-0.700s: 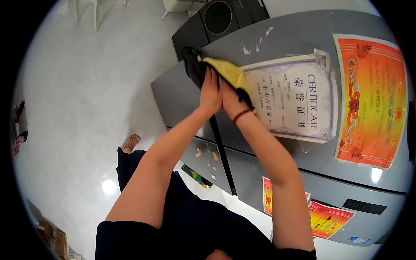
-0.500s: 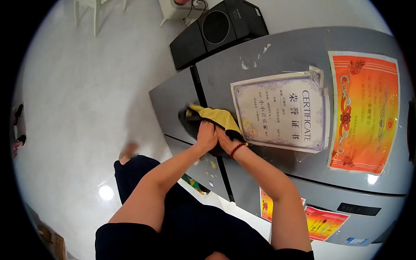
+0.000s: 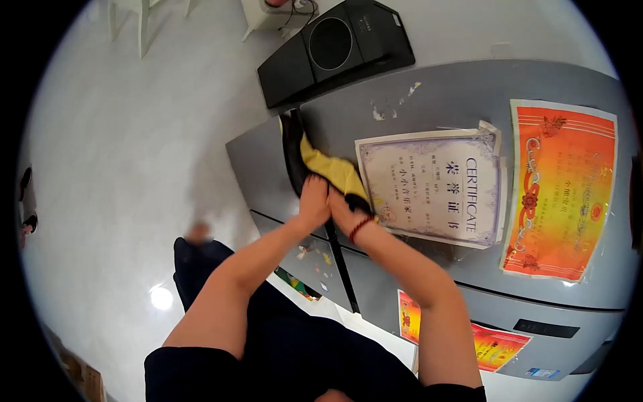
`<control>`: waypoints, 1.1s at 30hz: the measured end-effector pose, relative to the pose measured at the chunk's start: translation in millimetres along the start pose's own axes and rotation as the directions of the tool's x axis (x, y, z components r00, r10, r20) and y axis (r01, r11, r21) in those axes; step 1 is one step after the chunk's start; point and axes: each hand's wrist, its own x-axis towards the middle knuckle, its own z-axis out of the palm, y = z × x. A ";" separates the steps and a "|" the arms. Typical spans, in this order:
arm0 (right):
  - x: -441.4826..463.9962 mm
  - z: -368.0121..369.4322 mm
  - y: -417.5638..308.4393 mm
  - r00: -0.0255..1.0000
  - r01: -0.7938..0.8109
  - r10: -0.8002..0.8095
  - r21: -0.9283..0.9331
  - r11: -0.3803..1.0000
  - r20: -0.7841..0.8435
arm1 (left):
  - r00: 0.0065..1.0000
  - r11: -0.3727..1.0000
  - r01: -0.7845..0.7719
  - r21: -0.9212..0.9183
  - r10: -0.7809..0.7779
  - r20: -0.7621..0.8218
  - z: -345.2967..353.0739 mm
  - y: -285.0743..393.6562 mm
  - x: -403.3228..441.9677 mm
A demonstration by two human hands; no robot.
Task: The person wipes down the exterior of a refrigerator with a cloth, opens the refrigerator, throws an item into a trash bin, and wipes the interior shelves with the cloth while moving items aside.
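Observation:
Both hands are side by side at a yellow and black cloth, in front of the grey fridge door. My left hand has its fingers curled on the cloth's black lower part. Close against it, my right hand, with a dark red bead bracelet at the wrist, grips the cloth's lower edge; its fingertips are partly hidden. The cloth's upper end stretches up and left across the dark gap between the doors. Just right of the cloth, a white certificate is stuck to the grey door.
An orange-red award sheet hangs on the door at the right, with smaller ones lower down. A black appliance with a round plate stands beyond the fridge's edge. White chair legs and cardboard boxes are at the left.
Both hands have moved slightly down and left from half a second ago, and the cloth's upper end now reaches higher. The view has shifted, so the certificates sit lower in the frame.

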 end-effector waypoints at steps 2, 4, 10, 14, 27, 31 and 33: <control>-20.8 5.8 21.0 0.988 0.152 -0.151 -0.295 0.944 0.024 | 0.991 0.997 -0.074 -0.011 0.072 -0.115 7.9 7.0 -1.3; 4.1 -25.3 -4.2 0.981 0.074 -0.048 -0.133 0.988 0.188 | 0.992 0.996 -0.051 -0.070 0.042 -0.119 2.5 4.0 13.9; 101.6 -59.3 -30.9 0.999 0.036 -0.036 0.002 0.999 -0.009 | 0.944 0.995 -0.042 -0.091 0.010 -0.330 -32.5 18.4 124.5; 113.1 -114.4 -19.4 0.919 0.114 -0.299 -0.553 0.826 -0.258 | 0.930 0.983 -0.143 -0.114 0.094 -0.354 -43.5 94.9 165.2; 52.4 -124.5 -40.1 0.945 0.102 -0.080 0.052 0.993 -0.316 | 0.960 0.989 -0.148 -0.007 0.142 -0.243 -24.8 80.2 106.2; 50.5 -184.4 -29.1 0.883 0.129 -0.324 -0.489 0.863 -0.339 | 0.889 0.959 -0.281 0.032 0.273 -0.367 -28.1 164.3 143.2; 29.1 -248.8 -62.5 0.868 0.040 -0.302 -0.549 0.835 -0.395 | 0.870 0.917 -0.388 0.095 0.398 -0.290 -45.1 219.3 163.4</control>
